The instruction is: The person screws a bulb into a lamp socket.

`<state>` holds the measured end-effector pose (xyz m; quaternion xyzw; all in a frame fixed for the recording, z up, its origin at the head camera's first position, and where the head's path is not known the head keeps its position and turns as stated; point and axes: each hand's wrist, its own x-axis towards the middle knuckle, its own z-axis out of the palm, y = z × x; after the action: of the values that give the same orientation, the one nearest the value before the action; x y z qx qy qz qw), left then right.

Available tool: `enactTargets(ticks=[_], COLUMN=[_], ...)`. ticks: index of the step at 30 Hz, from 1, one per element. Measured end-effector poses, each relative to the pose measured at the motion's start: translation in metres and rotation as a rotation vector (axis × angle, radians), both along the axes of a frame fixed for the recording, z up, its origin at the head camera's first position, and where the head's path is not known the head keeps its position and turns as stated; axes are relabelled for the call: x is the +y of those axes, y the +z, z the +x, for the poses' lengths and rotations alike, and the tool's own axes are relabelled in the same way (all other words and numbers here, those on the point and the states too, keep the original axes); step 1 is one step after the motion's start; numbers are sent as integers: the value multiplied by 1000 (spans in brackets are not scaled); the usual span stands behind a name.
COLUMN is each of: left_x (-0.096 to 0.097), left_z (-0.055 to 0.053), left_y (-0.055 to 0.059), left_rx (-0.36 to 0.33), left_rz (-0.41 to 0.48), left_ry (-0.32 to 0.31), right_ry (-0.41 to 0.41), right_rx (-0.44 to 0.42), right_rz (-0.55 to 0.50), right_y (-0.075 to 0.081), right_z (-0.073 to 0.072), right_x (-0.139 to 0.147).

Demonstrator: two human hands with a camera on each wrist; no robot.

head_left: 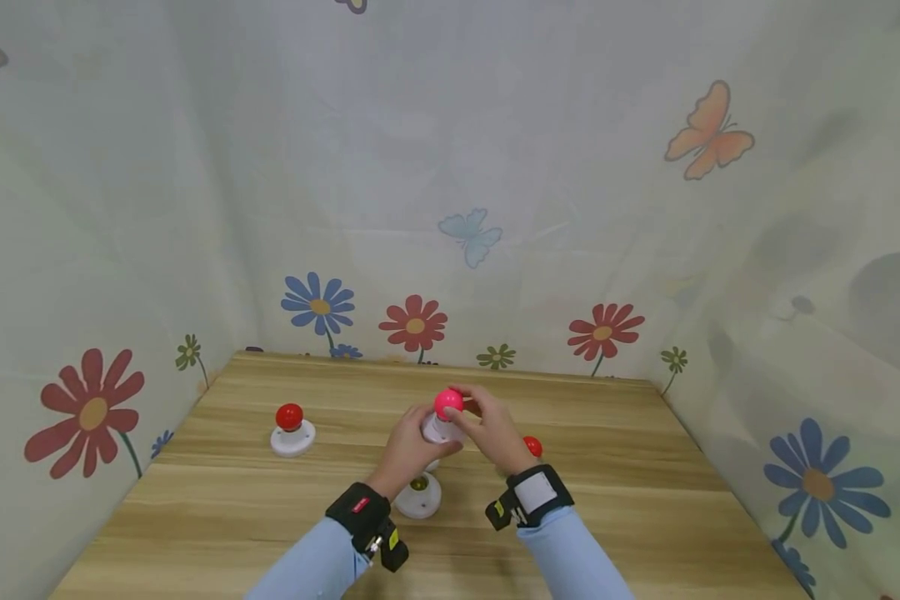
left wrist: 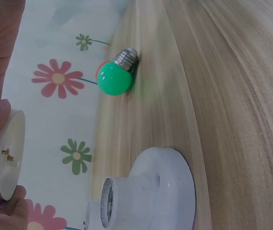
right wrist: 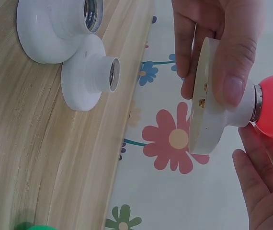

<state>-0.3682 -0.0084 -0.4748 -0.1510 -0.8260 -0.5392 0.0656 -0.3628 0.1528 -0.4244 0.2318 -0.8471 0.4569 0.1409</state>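
My left hand (head_left: 412, 446) grips a white lamp holder (right wrist: 212, 127) by its round base, raised above the table and tilted. A pink bulb (head_left: 448, 402) sits at the holder's mouth; how far it is screwed in cannot be told. The thumb and fingers of my right hand (head_left: 493, 429) pinch the bulb from its right side. In the right wrist view, the bulb's metal collar (right wrist: 257, 103) shows at the holder's rim. Brass contacts (left wrist: 7, 155) are visible on the underside of the base.
Two white lamp holders (head_left: 418, 502) (right wrist: 86, 79) stand below my hands on the wooden table (head_left: 607, 517). At the left, a red bulb (head_left: 289, 417) sits in another holder (head_left: 294, 440). Loose green (left wrist: 114, 79) and red (head_left: 532, 447) bulbs lie to the right. Flowered cloth (head_left: 540, 283) surrounds the table.
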Motion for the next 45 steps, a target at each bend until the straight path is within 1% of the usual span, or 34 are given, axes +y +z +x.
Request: enactTargets(ticks=[4,6,12,14,16,20,23,25,32,36,38,40,42,45], left_x=[-1,-1,-2,-2,-2,-1,0,0,1,1,1,1,1,1], left_z=[-1,-1,0,0,1,2,2,3,4,4,4,5,5,6], left_y=[-1,-1,1,1,2,2,2,2,2,2,2,2,3,4], left_rx=[-5,4,33,40,45,46,45,45,40,35,32,33,39,42], left_rz=[3,1,0,-4,-10,-17,-17,-16,-28,-24,-22,-22,-20,-19], left_ry=[-4,-6,-14,-15,-15,-16,-18,-18,-20,-22,-23,-23,-25,-24], right_ry=[11,34,193,224,234,217,185,151,-5,-48,-48,-25,27,128], right_rx=[-2,1,53,67,71,72,72,71,79,78,85,93,99,105], right_rz=[24,46,102,121,137,155,163,170,189,193,199,206,209,206], right_y=[0,1,6,7,9,10,10,10,10,10,11,11,12,14], right_z=[-2,-2,-1,-1,-1,0,0,1,2,3,4,4,4,3], right_x=[1,3,12,13,14,14,14,13,7,5,5,7,9,13])
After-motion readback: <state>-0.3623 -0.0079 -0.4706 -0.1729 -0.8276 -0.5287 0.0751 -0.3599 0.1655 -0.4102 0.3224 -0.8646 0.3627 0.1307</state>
